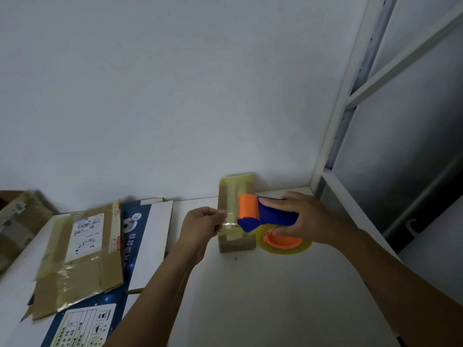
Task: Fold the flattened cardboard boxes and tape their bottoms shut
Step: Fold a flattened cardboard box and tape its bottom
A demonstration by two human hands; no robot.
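Near-left corner of the white table [263, 296]: a blue-and-white flattened box [147, 251] is lying printed side up. A brown flattened box [82, 259], bearing a white shipping label and old tape, is lying on top of it and covering its left part.

Middle of the surface: both forearms are reaching in from the near edge. The left hand [200, 225] is pinching the free end of the tape strip [229, 225] between thumb and curled fingers. The right hand [308, 219] is gripping the blue handle of the tape dispenser [270, 215], fingers curled round it. The tape roll [283, 250], clear on an orange core, is hanging beneath that handle.

Far edge: a small cardboard box [235, 189], taped along its face, is resting with its far end against the wall [175, 96], just behind the dispenser's orange roller. Whether roller and box are touching cannot be told.

Far-left corner: a worn carton [17, 221] is standing partly out of view. Beyond the right edge a white shelf frame [335, 121] is rising.
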